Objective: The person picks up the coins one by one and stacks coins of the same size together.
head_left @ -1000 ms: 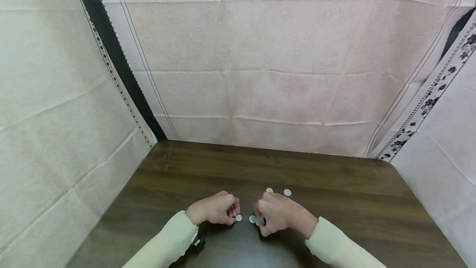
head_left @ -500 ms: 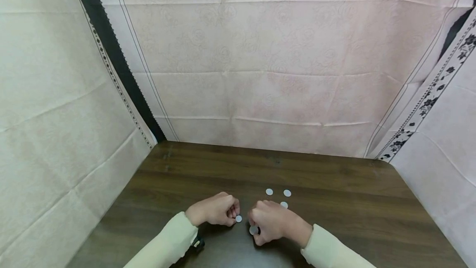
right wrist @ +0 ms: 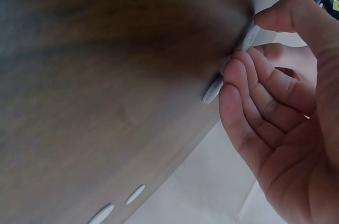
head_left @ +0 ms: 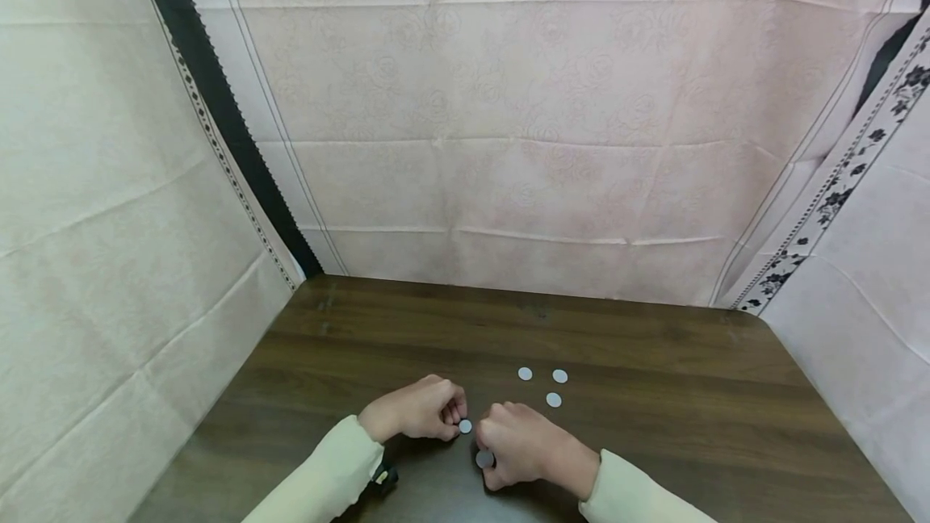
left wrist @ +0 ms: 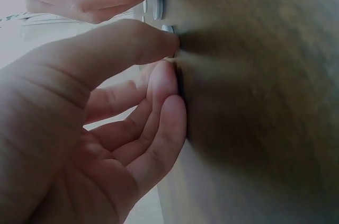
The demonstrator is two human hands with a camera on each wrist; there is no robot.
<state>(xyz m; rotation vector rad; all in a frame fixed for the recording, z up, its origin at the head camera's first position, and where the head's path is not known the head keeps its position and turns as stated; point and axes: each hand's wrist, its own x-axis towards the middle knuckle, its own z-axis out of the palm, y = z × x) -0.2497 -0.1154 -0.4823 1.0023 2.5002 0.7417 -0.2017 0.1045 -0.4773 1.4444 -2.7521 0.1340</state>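
Note:
In the head view my left hand (head_left: 421, 410) rests low over the table, its thumb and forefinger pinching a small, flat, coin-like disc (head_left: 465, 426). The left wrist view shows that disc's edge behind the left thumb (left wrist: 143, 44). Just to its right, my right hand (head_left: 519, 442) pinches another pale coin-like disc (head_left: 484, 458) between thumb and finger. From the right wrist, this grey disc (right wrist: 250, 36) stands tilted between the right thumb and fingertips. The two hands are close together. Most of the left disc is hidden in the wrist views.
Three more white discs lie on the brown wooden table (head_left: 654, 394) beyond my right hand: one at the back left (head_left: 525, 374), a back right disc (head_left: 559, 376) and a nearer disc (head_left: 554, 400). Pale cloth (head_left: 508, 144) hangs at the back and both sides.
My right hand has moved left and nearer to me with its disc, uncovering a disc behind it. A disc beside its fingertips earlier no longer shows separately. The left hand has stayed in place.

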